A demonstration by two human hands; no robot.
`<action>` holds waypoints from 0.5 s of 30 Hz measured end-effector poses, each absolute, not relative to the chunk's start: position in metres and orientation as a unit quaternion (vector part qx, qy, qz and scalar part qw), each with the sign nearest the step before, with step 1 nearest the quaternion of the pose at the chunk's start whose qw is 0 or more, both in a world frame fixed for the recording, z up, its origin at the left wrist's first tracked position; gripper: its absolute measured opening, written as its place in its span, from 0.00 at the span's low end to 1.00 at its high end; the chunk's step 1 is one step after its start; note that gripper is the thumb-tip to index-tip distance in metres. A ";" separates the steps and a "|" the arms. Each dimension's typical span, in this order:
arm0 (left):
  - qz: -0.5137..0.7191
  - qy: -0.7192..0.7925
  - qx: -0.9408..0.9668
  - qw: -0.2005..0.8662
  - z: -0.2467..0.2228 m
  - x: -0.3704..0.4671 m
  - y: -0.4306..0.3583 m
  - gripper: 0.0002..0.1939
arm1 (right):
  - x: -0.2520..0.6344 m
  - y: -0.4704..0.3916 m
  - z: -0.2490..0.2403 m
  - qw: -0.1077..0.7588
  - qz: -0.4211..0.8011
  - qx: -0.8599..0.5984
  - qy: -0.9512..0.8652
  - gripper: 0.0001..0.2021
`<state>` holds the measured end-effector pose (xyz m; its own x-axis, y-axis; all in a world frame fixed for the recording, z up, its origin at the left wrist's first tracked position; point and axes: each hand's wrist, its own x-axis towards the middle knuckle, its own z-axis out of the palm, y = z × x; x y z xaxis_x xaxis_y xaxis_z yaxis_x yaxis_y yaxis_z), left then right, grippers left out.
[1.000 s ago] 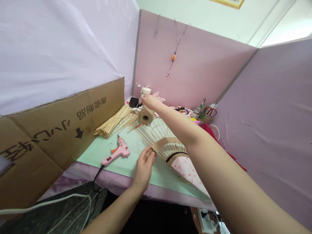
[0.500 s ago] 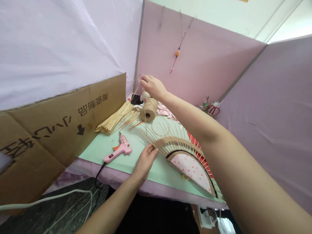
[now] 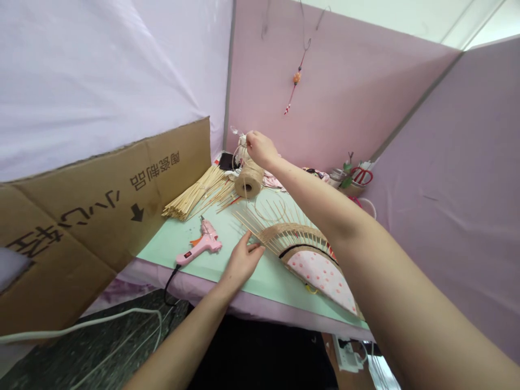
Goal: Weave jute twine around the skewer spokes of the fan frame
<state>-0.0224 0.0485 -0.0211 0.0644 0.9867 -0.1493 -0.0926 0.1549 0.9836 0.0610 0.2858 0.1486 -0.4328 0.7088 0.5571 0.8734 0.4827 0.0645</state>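
Note:
A half-round woven fan point(image 3: 320, 273) lies on the table, with thin sticks spreading from a pink dotted cloth centre and a band of twine woven through them. At its left end my left hand point(image 3: 242, 262) pinches the outermost sticks between thumb and fingers. My right hand point(image 3: 262, 149) is raised beyond the fan, closed on a strand of jute twine. Some of that strand hangs in loops near the twine spool point(image 3: 249, 180), which lies on its side. My right forearm hides the fan's right part.
A pink glue gun point(image 3: 203, 244) lies left of my left hand, its cord over the table edge. Behind it is a bundle of thin sticks point(image 3: 195, 194). A cardboard panel point(image 3: 122, 216) borders the left side. Red-handled scissors point(image 3: 361, 175) stand at the back right.
My right hand has moved slightly right and down with the twine. My left hand stays at the fan's left end, its fingers slightly shifted. The view has tilted a little.

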 end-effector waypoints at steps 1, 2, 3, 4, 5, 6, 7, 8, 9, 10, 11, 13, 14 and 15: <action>0.483 0.484 0.433 0.588 -0.021 -0.020 0.047 0.36 | 0.056 0.287 0.148 0.228 -0.174 -0.479 -0.830 0.15; 0.500 0.468 0.415 0.599 -0.020 -0.017 0.045 0.37 | 0.052 0.288 0.147 0.218 -0.174 -0.480 -0.832 0.15; 0.519 0.453 0.395 0.608 -0.019 -0.015 0.043 0.37 | 0.047 0.289 0.146 0.208 -0.174 -0.484 -0.832 0.16; 0.539 0.438 0.375 0.615 -0.018 -0.012 0.040 0.37 | 0.042 0.290 0.144 0.196 -0.175 -0.489 -0.832 0.16; 0.559 0.426 0.351 0.619 -0.016 -0.010 0.038 0.37 | 0.038 0.291 0.142 0.182 -0.176 -0.494 -0.832 0.16; 0.577 0.416 0.326 0.622 -0.015 -0.007 0.036 0.37 | 0.034 0.291 0.140 0.165 -0.177 -0.500 -0.832 0.16; 0.592 0.408 0.303 0.626 -0.014 -0.004 0.034 0.37 | 0.031 0.291 0.137 0.148 -0.176 -0.506 -0.831 0.16; 0.603 0.402 0.282 0.629 -0.013 -0.002 0.032 0.36 | 0.028 0.290 0.134 0.132 -0.174 -0.511 -0.832 0.15; 0.613 0.396 0.263 0.631 -0.013 0.001 0.031 0.36 | 0.025 0.289 0.131 0.120 -0.170 -0.513 -0.832 0.15; 0.621 0.392 0.246 0.632 -0.013 0.004 0.030 0.36 | 0.022 0.288 0.128 0.112 -0.167 -0.514 -0.834 0.15; 0.628 0.389 0.233 0.633 -0.013 0.006 0.029 0.36 | 0.020 0.287 0.125 0.108 -0.163 -0.514 -0.835 0.15; 0.637 0.384 0.216 0.632 -0.016 0.010 0.027 0.36 | 0.015 0.286 0.118 0.105 -0.158 -0.510 -0.839 0.14; 0.642 0.382 0.210 0.630 -0.017 0.012 0.027 0.37 | 0.012 0.285 0.115 0.105 -0.157 -0.505 -0.842 0.13; 0.647 0.379 0.207 0.629 -0.019 0.014 0.026 0.37 | 0.010 0.285 0.113 0.109 -0.157 -0.495 -0.848 0.12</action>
<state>0.0137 0.0264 -0.0192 -0.1241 0.9698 -0.2099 -0.6564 0.0784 0.7503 0.0098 0.2852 0.1131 -0.4864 0.8051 0.3394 0.8732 0.4610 0.1580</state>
